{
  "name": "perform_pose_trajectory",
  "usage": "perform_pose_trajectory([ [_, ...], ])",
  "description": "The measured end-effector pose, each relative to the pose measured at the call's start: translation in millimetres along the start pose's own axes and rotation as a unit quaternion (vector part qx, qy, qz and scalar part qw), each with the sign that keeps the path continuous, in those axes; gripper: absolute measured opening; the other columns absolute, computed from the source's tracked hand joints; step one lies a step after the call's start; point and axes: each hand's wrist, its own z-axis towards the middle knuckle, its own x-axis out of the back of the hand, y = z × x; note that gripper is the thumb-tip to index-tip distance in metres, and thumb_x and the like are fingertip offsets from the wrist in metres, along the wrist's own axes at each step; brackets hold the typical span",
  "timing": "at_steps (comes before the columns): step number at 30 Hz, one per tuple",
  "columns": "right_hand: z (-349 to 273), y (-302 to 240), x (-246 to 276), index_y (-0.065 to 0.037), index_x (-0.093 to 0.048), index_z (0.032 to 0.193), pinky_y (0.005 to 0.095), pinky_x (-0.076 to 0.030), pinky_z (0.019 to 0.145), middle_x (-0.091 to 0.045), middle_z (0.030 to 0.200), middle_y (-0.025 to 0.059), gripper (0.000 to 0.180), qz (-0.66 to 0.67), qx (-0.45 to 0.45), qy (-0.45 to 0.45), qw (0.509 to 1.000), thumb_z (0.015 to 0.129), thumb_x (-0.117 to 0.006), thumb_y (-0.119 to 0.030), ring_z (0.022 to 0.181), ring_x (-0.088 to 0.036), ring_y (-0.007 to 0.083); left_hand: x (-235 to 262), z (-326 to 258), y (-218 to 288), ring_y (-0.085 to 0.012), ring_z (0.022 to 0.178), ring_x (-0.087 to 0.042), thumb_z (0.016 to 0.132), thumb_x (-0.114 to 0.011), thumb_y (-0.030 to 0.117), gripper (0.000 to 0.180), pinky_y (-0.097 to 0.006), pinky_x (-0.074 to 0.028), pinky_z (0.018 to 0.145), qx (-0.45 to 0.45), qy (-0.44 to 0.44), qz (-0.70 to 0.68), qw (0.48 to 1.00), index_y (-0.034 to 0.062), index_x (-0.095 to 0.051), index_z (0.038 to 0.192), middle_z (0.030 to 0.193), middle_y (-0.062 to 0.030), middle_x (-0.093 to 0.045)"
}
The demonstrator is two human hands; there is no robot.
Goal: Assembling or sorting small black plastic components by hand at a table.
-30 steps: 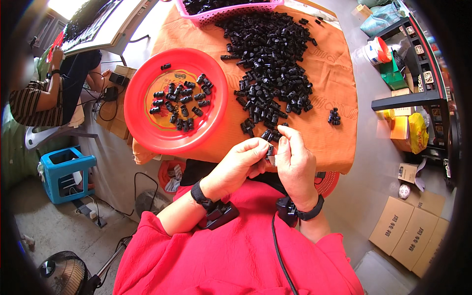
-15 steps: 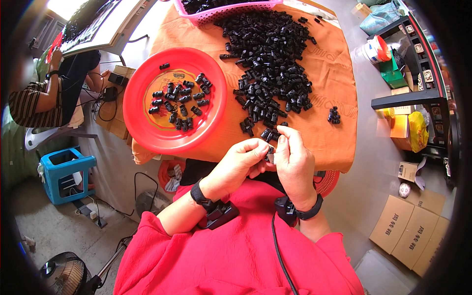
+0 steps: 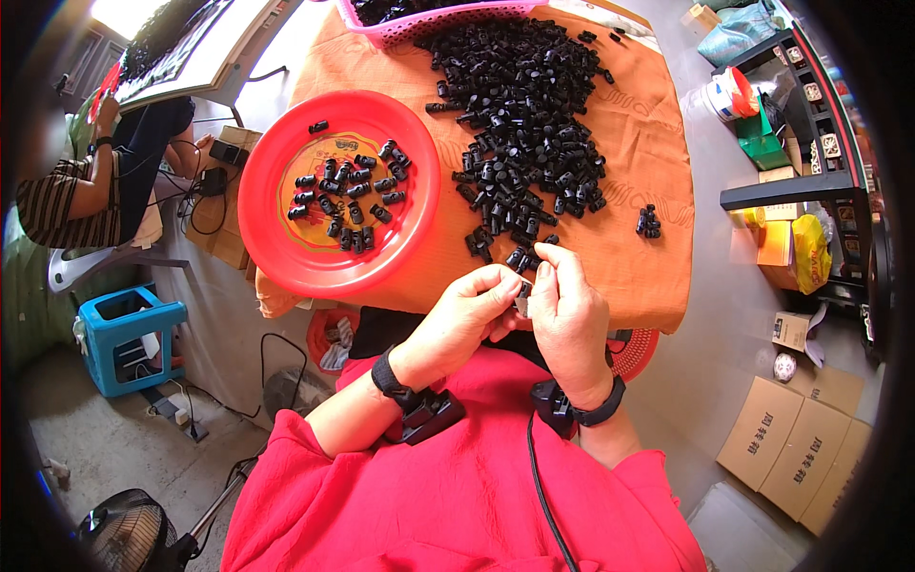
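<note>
Two bare hands: left hand [image 3: 465, 310] and right hand [image 3: 575, 319] meet at the near edge of the orange cloth [image 3: 643, 133].
Left fingers: thumb and forefinger pinched on a small dark piece [image 3: 523, 297].
Right fingers: bent in beside that piece, forefinger reaching forward; I cannot tell whether they grip it, as the hands hide most of it.
Wrists: a black strap on each, with a black block [image 3: 432, 417] by the left, another by the right, and a cord [image 3: 540, 486] running down the red shirt [image 3: 457, 477].
Just beyond the fingertips: stray black pieces [image 3: 522, 258], at the near end of the big black heap [image 3: 534, 124], which fills the way to the pink basket [image 3: 396, 34].
Right of the heap: a little cluster [image 3: 648, 222], standing apart.
Left of the heap: red plate [image 3: 262, 200], with black pieces scattered over its middle.
Under the table edge: red baskets on both sides, one [image 3: 637, 355] partly behind the right hand.
Left floor: blue stool [image 3: 124, 319], fan [image 3: 124, 534], and a person in a striped top [image 3: 91, 191].
Right side: dark shelf [image 3: 786, 195], yellow bag [image 3: 810, 255], white ball [image 3: 784, 367], brown cartons [image 3: 782, 439].
</note>
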Motion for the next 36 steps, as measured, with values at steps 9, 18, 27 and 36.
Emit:
perform_pose_trajectory([
  [9, 0, -1, -2, -0.004, -0.061, 0.112, 0.0446, -0.052, 0.057, -0.067, 0.073, 0.0182, 0.018, 0.003, -0.003, 0.008, 1.000, 0.094, -0.058, -0.006, 0.067, -0.068, 0.0356, 3, 2, -4, -0.0053, 0.071, -0.053, 0.103, -0.057, 0.031, 0.021, -0.019, -0.040, 0.060, 0.000, -0.009, -0.030, 1.000, 0.0097, -0.062, 0.105, 0.084, 0.0013, -0.061],
  [18, 0, -6, -1, -0.005, -0.060, 0.112, 0.0458, -0.052, 0.056, -0.067, 0.073, 0.0180, 0.017, -0.006, -0.013, -0.007, 1.000, 0.095, -0.057, -0.007, 0.066, -0.068, 0.0362, 0, 1, -3, -0.0055, 0.070, -0.049, 0.101, -0.060, 0.029, 0.020, -0.020, -0.039, 0.062, -0.013, 0.007, -0.036, 0.999, 0.0090, -0.062, 0.104, 0.083, 0.0027, -0.058],
  [27, -1, -3, -3, -0.006, -0.058, 0.114, 0.0447, -0.051, 0.053, -0.066, 0.072, 0.0184, 0.019, 0.024, -0.063, -0.016, 0.998, 0.095, -0.057, -0.008, 0.064, -0.068, 0.0358, -1, 3, -8, -0.0047, 0.067, -0.041, 0.102, -0.059, 0.026, 0.018, -0.020, -0.035, 0.062, -0.026, 0.010, -0.051, 0.998, 0.0090, -0.059, 0.098, 0.083, 0.0029, -0.057],
  [36, -4, 2, -7, -0.005, -0.059, 0.113, 0.0433, -0.051, 0.052, -0.065, 0.068, 0.0188, 0.018, 0.038, -0.077, -0.009, 0.996, 0.095, -0.056, -0.007, 0.062, -0.068, 0.0348, 2, 3, -12, -0.0051, 0.071, -0.046, 0.102, -0.058, 0.025, 0.017, -0.020, -0.038, 0.065, -0.022, 0.013, -0.050, 0.998, 0.0092, -0.059, 0.097, 0.084, 0.0032, -0.058],
])
